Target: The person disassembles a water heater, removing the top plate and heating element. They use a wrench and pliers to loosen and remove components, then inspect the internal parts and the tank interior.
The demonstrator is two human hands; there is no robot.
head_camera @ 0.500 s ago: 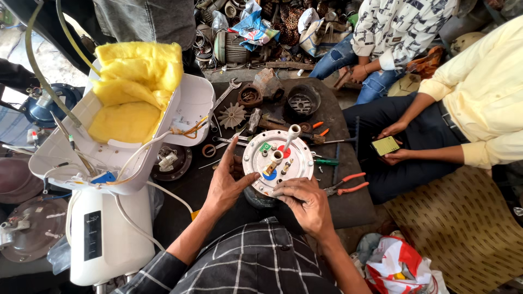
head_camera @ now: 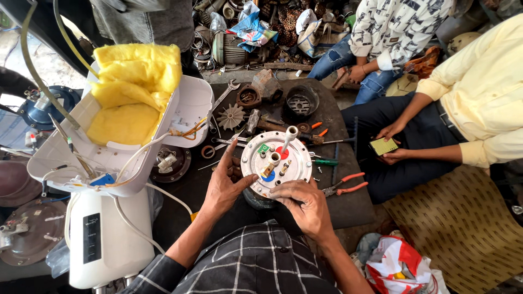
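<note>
Head view, single frame. Round metal plate (head_camera: 277, 163) with fittings, terminals and a white tube rising from it sat on a dark cylindrical body on the dark work mat (head_camera: 354, 209), roughly at the mat's near-centre. Coloured patches (green, red, blue) showed on the plate's face.

Left hand (head_camera: 223, 188) was against the plate's left edge, fingers spread and open, the thumb touching the rim; it steadied rather than gripped. Right hand (head_camera: 305, 204) lay on the plate's near-right rim, fingers curled onto the edge with fingertips pressed on the metal; whether anything small was pinched between them could not be told.

Just right of the plate: red-handled pliers (head_camera: 343, 185), and above them a green-handled screwdriver (head_camera: 325, 161). Behind the plate: a hammer (head_camera: 253, 121), a white fan impeller (head_camera: 231, 116), a spanner (head_camera: 226, 93) and a dark round housing (head_camera: 302, 102). Left of the plate: an opened white appliance casing (head_camera: 185, 109) packed with yellow insulation (head_camera: 136, 87), wires trailing from it, and a white tank body (head_camera: 106, 239) below it.

Well right of the plate, another person in a pale yellow shirt held a phone (head_camera: 383, 146) in both hands.
</note>
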